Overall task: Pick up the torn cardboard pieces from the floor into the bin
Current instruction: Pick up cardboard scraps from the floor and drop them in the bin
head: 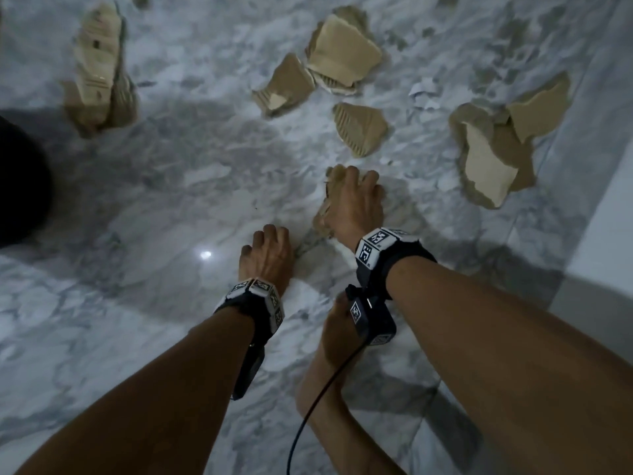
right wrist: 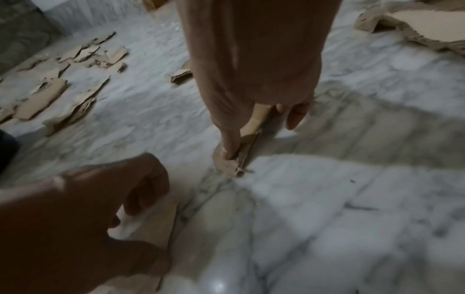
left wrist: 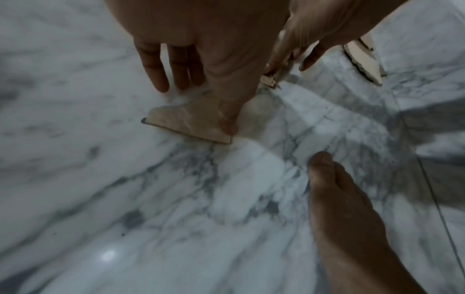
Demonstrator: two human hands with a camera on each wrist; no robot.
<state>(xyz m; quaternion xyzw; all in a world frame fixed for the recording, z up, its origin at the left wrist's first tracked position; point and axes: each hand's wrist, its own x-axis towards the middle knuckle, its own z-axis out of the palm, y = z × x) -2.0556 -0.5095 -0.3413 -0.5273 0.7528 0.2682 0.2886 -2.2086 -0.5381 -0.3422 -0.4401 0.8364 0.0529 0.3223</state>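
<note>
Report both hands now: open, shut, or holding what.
Left hand: fingertip presses a small cardboard scrap on the floor; not gripped.
Right hand: grips a torn cardboard piece.

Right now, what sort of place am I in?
Probably an indoor room in a home, though that is a guess. The floor is polished grey-veined marble tile that reflects a light, a pale wall base runs along the right, and torn cardboard pieces lie scattered about.
</note>
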